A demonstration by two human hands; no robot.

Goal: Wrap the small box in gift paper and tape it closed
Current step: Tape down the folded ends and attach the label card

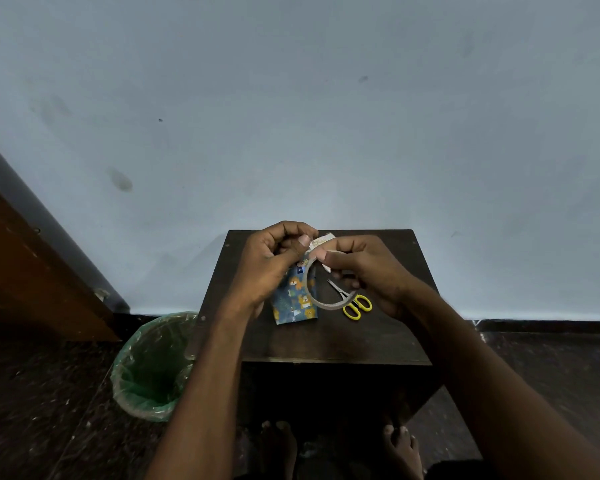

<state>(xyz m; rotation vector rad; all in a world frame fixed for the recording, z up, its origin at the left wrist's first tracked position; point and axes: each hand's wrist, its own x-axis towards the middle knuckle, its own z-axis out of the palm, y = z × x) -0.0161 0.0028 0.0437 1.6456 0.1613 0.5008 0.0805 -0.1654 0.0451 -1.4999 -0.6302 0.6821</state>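
A small box wrapped in blue gift paper (297, 301) printed with orange animals lies on the dark wooden table (326, 337), toward its far left part, partly under the left wrist. A white paper piece (321, 242) with faint print shows just beyond it, between the two thumbs; whether it belongs to the box cannot be told.

A tape roll (317, 299), a thin pale ring, is held above the table just right of the wrapped box, overlapping its right edge in the view. The right hand (368, 271) grips the ring, thumb pressed on its upper rim and fingers curled through and round its far side. The left hand (269, 261) hovers over the box with fingers curled inward and thumb tip meeting them near the top of the ring, apparently pinching the tape's end; the strip itself is too thin to see.

Small scissors (352, 301) with yellow handles lie on the table right of the box, blades pointing away, seen partly through the ring.

A green-lined waste bin (153, 368) stands on the floor just left of the table. A pale blue wall (291, 116) rises behind.
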